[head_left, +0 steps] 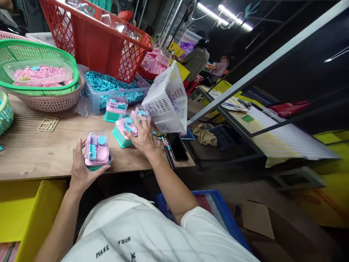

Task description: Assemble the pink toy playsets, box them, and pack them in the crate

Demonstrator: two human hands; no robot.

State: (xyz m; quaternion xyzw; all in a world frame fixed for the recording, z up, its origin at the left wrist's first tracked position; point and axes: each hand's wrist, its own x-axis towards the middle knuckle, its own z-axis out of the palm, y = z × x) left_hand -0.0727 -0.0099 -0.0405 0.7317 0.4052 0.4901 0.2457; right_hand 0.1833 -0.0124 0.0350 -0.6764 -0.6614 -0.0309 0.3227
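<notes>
My left hand [81, 173] is wrapped around a small clear-lidded toy box [97, 147] at the table's front edge. Pink, lilac and blue parts show under its lid, and its base is teal. Further right, my right hand [145, 139] reaches over a second such box [120, 131], thumb and fingers on its lid side; the exact contact is partly hidden. Just behind the fingers is another clear-lidded piece [141, 112] with pink and blue parts. A further pink and teal box [116, 109] stands behind these.
A red basket [92, 40] of clear plastic pieces sits above a clear bin [94, 96] of blue parts. Left are a green basket [40, 47] and a beige frame [48, 124]. Right are a tilted white basket [160, 103], phone [177, 147], black pen-like tool [168, 154] and metal frame.
</notes>
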